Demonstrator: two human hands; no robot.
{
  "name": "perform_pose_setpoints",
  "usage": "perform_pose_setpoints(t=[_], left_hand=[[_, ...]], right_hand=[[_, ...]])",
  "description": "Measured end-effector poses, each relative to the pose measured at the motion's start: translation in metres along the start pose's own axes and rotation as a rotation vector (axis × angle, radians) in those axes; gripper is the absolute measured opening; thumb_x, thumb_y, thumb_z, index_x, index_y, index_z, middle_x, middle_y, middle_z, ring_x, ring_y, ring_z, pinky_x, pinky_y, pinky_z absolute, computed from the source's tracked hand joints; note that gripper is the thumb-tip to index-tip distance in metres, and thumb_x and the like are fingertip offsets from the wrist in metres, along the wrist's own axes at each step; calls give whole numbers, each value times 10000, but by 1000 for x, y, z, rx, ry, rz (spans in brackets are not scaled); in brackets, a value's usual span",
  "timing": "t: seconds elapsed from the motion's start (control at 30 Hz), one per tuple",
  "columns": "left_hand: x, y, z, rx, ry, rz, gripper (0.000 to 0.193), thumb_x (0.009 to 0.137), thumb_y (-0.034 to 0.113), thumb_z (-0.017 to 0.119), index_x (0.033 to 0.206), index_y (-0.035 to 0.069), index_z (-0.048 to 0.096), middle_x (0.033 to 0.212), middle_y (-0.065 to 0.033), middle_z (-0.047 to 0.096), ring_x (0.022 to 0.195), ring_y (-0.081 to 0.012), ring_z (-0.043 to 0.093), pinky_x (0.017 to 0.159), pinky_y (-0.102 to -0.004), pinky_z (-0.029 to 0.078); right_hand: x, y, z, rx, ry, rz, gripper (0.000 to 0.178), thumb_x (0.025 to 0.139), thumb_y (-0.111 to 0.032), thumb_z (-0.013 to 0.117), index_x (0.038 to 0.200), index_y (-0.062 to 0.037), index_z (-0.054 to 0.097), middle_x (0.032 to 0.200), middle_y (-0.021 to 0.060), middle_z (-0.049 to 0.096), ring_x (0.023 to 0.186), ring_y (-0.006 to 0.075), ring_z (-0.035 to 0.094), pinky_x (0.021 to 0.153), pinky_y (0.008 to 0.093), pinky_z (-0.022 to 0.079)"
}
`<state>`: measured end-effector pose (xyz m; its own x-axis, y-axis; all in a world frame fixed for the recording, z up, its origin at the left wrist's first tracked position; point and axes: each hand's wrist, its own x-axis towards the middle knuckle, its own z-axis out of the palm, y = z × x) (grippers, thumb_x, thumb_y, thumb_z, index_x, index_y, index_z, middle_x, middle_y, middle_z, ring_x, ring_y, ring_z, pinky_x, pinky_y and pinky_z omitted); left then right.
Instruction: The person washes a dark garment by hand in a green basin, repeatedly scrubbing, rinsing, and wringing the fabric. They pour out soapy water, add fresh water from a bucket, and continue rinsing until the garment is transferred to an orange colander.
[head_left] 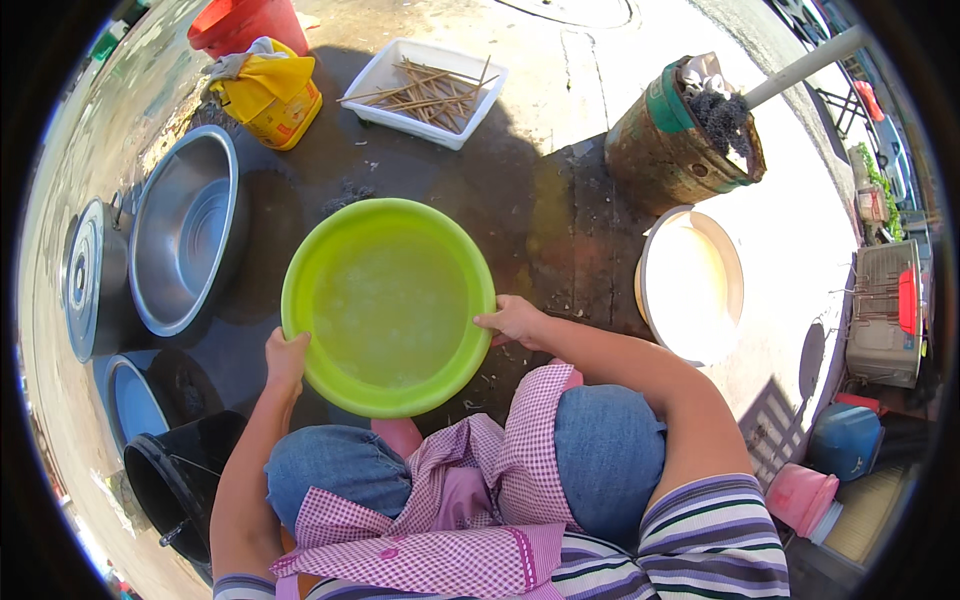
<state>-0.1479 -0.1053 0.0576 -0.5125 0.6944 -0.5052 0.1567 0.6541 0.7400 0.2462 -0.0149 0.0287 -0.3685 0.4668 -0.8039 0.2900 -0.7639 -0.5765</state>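
A round lime-green plastic basin [390,392] sits in front of my knees with cloudy water [395,300] inside. My left hand [287,357] grips its left rim, and my right hand [512,322] grips the rim on the right. The thumbs lie over the edge while the other fingers are mostly hidden beneath it. Whether the basin rests on the wet ground or is slightly lifted, I cannot tell.
To the left stand a large metal basin [222,262], a lidded metal pot [88,280] and a black bucket [160,478]. Ahead are a yellow bag [275,105], a red bucket [262,22] and a white tray [375,118] of sticks. Rightward are a rusty bin [650,140] and a pale basin [655,275].
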Motion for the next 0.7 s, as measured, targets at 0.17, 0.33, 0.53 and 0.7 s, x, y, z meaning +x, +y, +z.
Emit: perform_pose_setpoints(t=[0.17, 0.33, 0.53, 0.7], left_hand=[[-3, 68, 17, 170, 1, 184, 165, 770, 60, 611, 893, -45, 578, 792, -103, 626, 683, -153, 601, 610, -305, 490], [-26, 146, 68, 145, -164, 244, 180, 752, 63, 617, 891, -44, 573, 776, -99, 613, 662, -153, 589, 599, -305, 485], [-67, 245, 146, 191, -342, 358, 183, 753, 41, 636, 902, -49, 579, 797, -103, 617, 680, -171, 605, 622, -307, 494], [-99, 294, 217, 225, -440, 416, 213, 747, 46, 642, 922, -65, 590, 804, -113, 625, 678, -174, 610, 617, -319, 497]], right_hand=[[-28, 23, -15, 143, 57, -45, 310, 879, -159, 678, 1120, 10, 578, 1022, 112, 668, 867, 218, 673, 724, 367, 579], [-96, 32, -55, 352, 170, -136, 331, 897, -136, 638, 1158, 51, 559, 1038, 162, 661, 878, 250, 683, 742, 381, 583], [-161, 51, -90, 664, 354, -233, 318, 912, -113, 593, 1167, 71, 545, 1062, 160, 648, 893, 238, 666, 795, 369, 563], [-192, 65, -118, 839, 435, -320, 326, 915, -142, 585, 1180, 43, 550, 1052, 130, 654, 893, 216, 667, 785, 360, 563]])
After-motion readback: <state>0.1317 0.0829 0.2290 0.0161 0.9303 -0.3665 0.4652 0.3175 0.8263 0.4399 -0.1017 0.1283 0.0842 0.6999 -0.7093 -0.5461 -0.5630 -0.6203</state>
